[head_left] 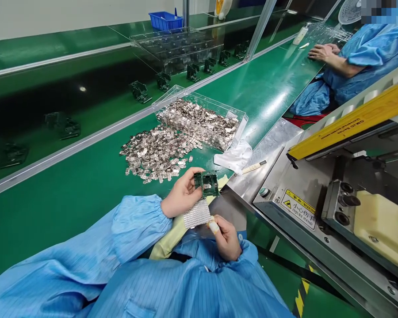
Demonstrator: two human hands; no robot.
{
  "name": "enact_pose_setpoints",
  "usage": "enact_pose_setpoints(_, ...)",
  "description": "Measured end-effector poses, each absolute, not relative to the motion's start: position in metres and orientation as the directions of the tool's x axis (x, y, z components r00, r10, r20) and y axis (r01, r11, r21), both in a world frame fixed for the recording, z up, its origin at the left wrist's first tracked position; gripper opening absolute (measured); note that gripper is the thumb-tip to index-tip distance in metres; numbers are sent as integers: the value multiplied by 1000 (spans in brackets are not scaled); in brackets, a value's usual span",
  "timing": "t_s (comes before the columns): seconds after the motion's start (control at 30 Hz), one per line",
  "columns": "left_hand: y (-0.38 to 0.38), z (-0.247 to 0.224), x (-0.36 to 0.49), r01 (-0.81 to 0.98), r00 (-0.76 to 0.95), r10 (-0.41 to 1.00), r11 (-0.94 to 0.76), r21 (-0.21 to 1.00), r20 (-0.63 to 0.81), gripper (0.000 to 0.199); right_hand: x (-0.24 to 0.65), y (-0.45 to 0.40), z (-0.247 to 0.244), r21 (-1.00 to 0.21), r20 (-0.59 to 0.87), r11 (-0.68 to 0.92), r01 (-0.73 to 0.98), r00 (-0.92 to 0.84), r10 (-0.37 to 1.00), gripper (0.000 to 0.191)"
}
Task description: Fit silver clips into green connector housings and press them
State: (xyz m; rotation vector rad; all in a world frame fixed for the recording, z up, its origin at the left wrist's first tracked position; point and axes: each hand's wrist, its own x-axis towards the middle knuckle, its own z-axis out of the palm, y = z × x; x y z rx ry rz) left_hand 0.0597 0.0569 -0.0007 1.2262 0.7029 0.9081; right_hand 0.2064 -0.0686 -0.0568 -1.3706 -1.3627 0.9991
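My left hand (185, 193) grips a dark green plastic housing (209, 183), with open slots and a small metal piece showing inside it. Just below lies a silvery sheet of small metal pieces in tight rows (197, 214), partly under my left hand. At that sheet's lower right corner is my right hand (227, 238), fingers curled together and white wrapping on one finger. Whatever those fingers may pinch is too small to make out. A loose pile of small metal plates (159, 152) spreads on the green tabletop beyond my left hand.
A clear plastic bin (243, 128) of metal plates lies behind the pile. White cloth (235, 157) and a marked strip (254, 167) rest beside a machine (285, 198) at right. Green housings (139, 92) line the conveyor. A co-worker's hands (323, 52) rest farther along.
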Motion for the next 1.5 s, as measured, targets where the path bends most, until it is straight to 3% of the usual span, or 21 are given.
enact_pose_setpoints(0.17, 55, 1, 57, -241, 415, 908, 52, 969, 54, 43, 219, -71, -45, -904, 19, -15, 426, 76, 997, 21)
enact_pose_setpoints(0.33, 43, 0, 47, -289, 397, 915, 57, 956, 65, 39, 228, -66, 1, -840, 36, -14, 543, 81, 996, 21)
enact_pose_setpoints(0.5, 37, -2, 41, -337, 428, 903, 124, 933, 35, 41, 231, -64, 33, -852, 55, 42, 521, 10, 998, 21)
enact_pose_setpoints(0.67, 33, -5, 41, -342, 430, 903, 151, 927, 12, 43, 226, -60, 34, -892, 18, -45, 451, 134, 991, 18)
enact_pose_setpoints(0.77, 29, -5, 42, -338, 415, 909, 133, 932, 21, 39, 214, -46, 31, -922, 118, 20, 387, 231, 966, 11)
enact_pose_setpoints(0.9, 25, -3, 41, -321, 414, 909, 88, 943, 56, 33, 193, -25, 23, -884, 310, 170, 436, 274, 910, 5)
enact_pose_setpoints(1.2, 20, -4, 38, -195, 425, 897, -36, 980, 118, 30, 164, -17, 14, -807, 419, 207, 553, 290, 861, 6)
enact_pose_setpoints(1.3, 18, -4, 37, -166, 420, 897, -75, 983, 139, 29, 161, -17, 13, -850, 384, 175, 497, 358, 851, 4)
enact_pose_setpoints(1.5, 13, -4, 37, -162, 410, 894, -126, 979, 182, 30, 153, -15, 8, -974, 204, 132, 185, 455, 867, 32)
